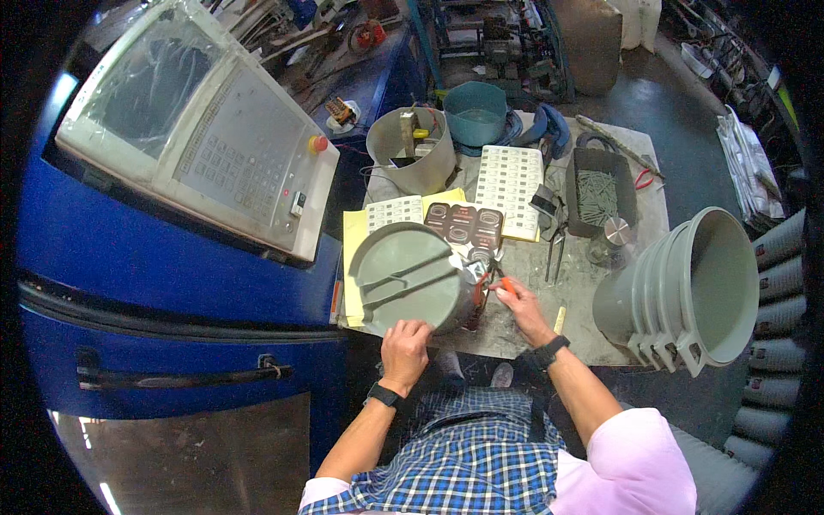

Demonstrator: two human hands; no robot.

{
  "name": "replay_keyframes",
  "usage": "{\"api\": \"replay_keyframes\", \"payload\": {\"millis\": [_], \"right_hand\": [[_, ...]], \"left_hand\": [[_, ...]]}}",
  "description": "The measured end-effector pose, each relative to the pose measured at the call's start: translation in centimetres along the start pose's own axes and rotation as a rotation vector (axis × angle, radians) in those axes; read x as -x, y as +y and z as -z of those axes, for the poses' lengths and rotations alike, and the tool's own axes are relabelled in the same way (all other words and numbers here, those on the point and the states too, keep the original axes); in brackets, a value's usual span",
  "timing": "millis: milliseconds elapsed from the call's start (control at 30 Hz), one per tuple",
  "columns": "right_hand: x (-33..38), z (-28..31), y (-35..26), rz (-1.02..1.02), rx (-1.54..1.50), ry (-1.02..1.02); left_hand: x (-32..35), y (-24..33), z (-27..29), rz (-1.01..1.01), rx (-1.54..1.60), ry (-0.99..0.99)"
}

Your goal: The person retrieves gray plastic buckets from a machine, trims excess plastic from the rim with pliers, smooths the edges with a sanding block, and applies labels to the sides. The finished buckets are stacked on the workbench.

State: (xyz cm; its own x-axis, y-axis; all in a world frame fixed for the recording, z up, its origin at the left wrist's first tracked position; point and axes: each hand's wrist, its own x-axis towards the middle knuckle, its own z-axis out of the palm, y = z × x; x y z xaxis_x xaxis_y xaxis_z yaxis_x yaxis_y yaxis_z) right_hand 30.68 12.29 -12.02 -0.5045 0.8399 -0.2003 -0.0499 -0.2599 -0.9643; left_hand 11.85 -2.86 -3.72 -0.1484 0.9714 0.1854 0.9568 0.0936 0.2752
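The left hand (pixel 405 342) clamps the tipped grey bucket (pixel 410 276) steady on the table (pixel 524 330) while the right hand (pixel 521 307) beside it pinches an orange-handled tool (pixel 505 285) at its rim.

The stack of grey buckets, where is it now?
In the head view, the stack of grey buckets lies on its side at the table's right edge, right of the right hand.

Bucket side (pixel 410 276): the grey bucket lies tipped toward me, so I see only its bottom; its mouth is hidden.
Left hand (pixel 403 348): my fingertips curl over the bucket's lower rim, out of sight.
Right hand (pixel 524 311): my grip closes on an orange-handled tool (pixel 506 284); its tip is lost behind crumpled foil.
Surface (pixel 515 330): its near edge is hidden by my forearms.
Bin contents (pixel 597 196): grey pieces in the dark tray, too small to tell.
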Motion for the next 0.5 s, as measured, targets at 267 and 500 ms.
{"api": "replay_keyframes", "payload": {"millis": [267, 500], "right_hand": [[-0.6, -4.5, -6.4, 0.057, 0.568, -0.050], [-2.9, -6.8, -12.5, 0.684, 1.785, -0.171]], "left_hand": [[-1.1, -1.8, 0.3, -0.112, 0.221, 0.077], [-1.5, -2.4, -0.2, -0.165, 0.254, 0.077]]}}
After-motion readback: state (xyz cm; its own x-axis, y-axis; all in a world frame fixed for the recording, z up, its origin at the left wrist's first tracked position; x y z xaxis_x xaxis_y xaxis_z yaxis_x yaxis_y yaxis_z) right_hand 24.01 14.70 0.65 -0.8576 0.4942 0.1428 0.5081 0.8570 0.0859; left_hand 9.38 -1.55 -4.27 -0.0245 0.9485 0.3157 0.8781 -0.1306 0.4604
